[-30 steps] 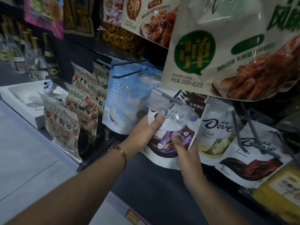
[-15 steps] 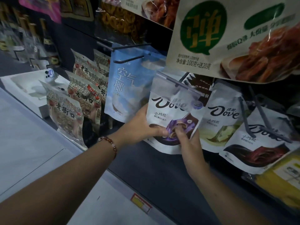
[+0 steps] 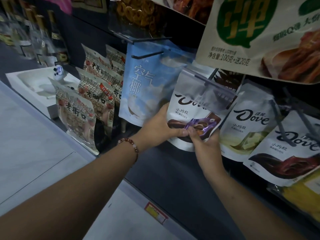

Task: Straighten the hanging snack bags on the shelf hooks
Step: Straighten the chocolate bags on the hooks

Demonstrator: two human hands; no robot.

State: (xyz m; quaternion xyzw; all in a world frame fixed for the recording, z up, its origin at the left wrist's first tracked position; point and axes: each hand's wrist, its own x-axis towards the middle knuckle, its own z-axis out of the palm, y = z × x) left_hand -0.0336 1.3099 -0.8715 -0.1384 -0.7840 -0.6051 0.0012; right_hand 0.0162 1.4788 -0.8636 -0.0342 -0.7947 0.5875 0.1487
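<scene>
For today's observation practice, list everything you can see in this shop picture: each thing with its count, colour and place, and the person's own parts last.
Dove bag, purple: one, white, centre, held by both hands.
Dove bag, yellow: one, white, right of it.
Dove bag, red: one, white, further right.
Blue bag: one, pale blue, left of centre on a hook.
Patterned bags: several, grey and red, far left row.
Big bag: one, cream with a green badge, top right.
Hooks: several, black, above the bags.
Bottles: several, top left, blurred.
Tray: one, white, left.
Price tag: one, red and yellow, shelf edge.
Bracelet: one, red beads, left wrist.
Left hand: grip on the bag's left edge.
Right hand: pinches its lower part.
</scene>
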